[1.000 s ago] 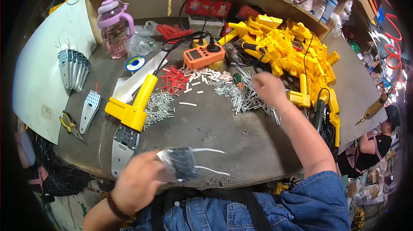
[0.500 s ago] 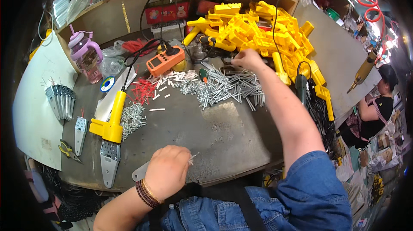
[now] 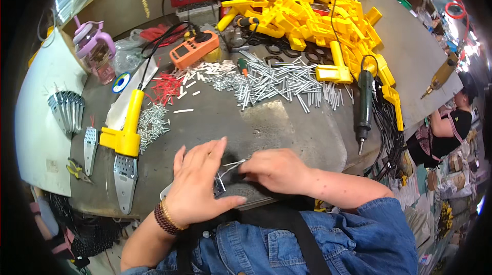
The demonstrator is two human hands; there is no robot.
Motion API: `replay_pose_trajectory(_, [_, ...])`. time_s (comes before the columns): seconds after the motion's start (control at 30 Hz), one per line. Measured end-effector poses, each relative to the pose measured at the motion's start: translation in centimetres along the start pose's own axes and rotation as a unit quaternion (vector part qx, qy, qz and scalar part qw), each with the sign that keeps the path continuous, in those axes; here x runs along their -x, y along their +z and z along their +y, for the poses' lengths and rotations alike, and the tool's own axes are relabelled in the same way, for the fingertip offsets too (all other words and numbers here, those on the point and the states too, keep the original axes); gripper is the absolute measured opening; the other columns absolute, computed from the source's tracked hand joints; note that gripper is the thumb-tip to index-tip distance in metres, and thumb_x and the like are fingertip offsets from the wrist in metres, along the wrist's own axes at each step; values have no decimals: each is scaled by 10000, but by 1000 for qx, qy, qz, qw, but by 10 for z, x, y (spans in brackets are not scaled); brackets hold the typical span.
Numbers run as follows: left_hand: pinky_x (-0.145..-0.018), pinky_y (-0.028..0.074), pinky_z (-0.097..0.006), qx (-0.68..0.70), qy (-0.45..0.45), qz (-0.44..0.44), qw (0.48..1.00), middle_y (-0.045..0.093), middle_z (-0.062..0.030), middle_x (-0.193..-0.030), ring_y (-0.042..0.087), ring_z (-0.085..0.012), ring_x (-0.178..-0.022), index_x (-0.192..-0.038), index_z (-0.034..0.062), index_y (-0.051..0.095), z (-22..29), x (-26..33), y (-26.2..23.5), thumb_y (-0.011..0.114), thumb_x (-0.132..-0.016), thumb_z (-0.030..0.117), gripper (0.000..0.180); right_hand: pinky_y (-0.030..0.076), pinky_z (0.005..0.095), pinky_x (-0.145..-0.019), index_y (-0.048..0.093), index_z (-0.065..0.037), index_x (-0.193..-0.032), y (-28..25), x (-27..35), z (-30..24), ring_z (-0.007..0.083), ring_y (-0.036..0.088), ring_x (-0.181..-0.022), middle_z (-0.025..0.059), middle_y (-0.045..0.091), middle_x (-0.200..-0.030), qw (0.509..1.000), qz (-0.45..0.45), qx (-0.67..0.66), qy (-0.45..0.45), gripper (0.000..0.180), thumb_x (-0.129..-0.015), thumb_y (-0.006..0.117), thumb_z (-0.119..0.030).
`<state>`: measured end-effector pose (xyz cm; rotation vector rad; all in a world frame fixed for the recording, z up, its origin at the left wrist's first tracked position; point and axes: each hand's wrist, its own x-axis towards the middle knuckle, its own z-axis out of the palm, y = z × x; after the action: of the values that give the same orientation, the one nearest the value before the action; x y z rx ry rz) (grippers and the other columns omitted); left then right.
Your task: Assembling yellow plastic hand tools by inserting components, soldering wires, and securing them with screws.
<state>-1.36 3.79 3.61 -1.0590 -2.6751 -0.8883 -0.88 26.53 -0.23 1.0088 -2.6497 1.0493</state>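
Left hand (image 3: 197, 180) spread over plate (image 3: 219, 188) (mostly covered), long axis left-right, wires (image 3: 231, 166) pointing right. Right hand (image 3: 274, 170) curled at wires; cannot tell if pinching.

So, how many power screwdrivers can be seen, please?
2: a dark green screwdriver right of the loose metal rods, and a brass-coloured one farther right. Others may be hidden.

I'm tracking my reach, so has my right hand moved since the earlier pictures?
Yes. Judged against the silver rods, your right hand has come back toward you, close to your left hand.
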Motion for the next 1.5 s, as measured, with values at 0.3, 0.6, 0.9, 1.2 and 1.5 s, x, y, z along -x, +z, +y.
replay_pose_trajectory(0.3, [-880, 467, -440, 48, 9, 36, 998, 622, -160, -1042, 591, -365, -988, -1107, 10, 590, -19, 15, 10, 842, -677, 244, 551, 541, 363, -641, 659, -143, -918, -24, -24, -5, 254, 680, -722, 48, 657, -790, 953, -134, 269, -26, 134, -863, 599, -248])
replay_pose_trajectory(0.6, [-906, 473, -421, 78, -15, 21, 997, 593, -200, -1116, 580, -387, -1032, -1165, -17, 558, -12, 13, 14, 862, -604, 196, 673, 321, 512, -1097, 484, -162, -1385, -183, 1, 172, 239, 509, -1272, 56, 594, -1289, 836, -27, 481, 263, 653, -767, 647, -28])
replay_pose_trajectory(0.9, [-1102, 350, -386, 296, -9, 217, 930, 492, -149, -1375, 465, -271, -1298, -1438, -16, 357, 28, -20, 25, 755, -809, 176, 768, 497, 447, -857, 584, -36, -1183, -50, -48, -19, 379, 621, -994, 141, 647, -1051, 972, 74, -82, -206, 463, -769, 727, -186])
replay_pose_trajectory(1.2, [-928, 480, -397, 511, -156, 172, 828, 611, -134, -1212, 614, -265, -1046, -1321, -22, 498, -9, 22, 16, 617, -956, 267, 480, 550, 401, -715, 750, -107, -779, -127, 45, 149, 280, 697, -901, 107, 721, -903, 863, 42, 459, 207, 136, -732, 635, -161])
replay_pose_trajectory(1.5, [-802, 533, -371, 458, -148, 132, 867, 611, -113, -1121, 633, -247, -921, -1353, 38, 458, 59, 12, 10, 642, -941, 253, 499, 562, 414, -653, 746, -81, -774, -153, 45, 172, 278, 715, -802, 82, 727, -817, 880, 44, 460, 107, 144, -741, 621, -144])
